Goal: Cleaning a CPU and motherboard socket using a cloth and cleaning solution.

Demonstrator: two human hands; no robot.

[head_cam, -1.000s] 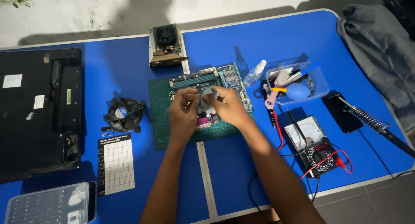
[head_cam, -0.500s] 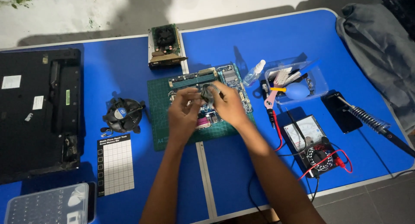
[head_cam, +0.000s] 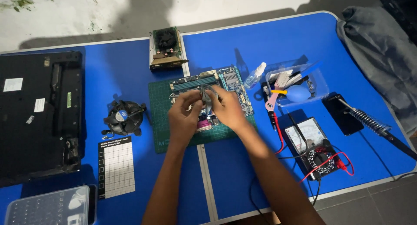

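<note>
On the blue table (head_cam: pixel 260 38), I work above the green cutting mat (head_cam: pixel 158 121), which cushions the motherboard (head_cam: pixel 236 84) lying flat on it. My left hand (head_cam: pixel 184 116) and right hand (head_cam: pixel 228 110) meet over the board, fingers pinching a small grey part (head_cam: pixel 207 97). A cooler fan (head_cam: pixel 125 118) sits apart, left.

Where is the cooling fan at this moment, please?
In the head view, the cooling fan lies on the blue table left of the green cutting mat, above the gridded screw chart.
</note>
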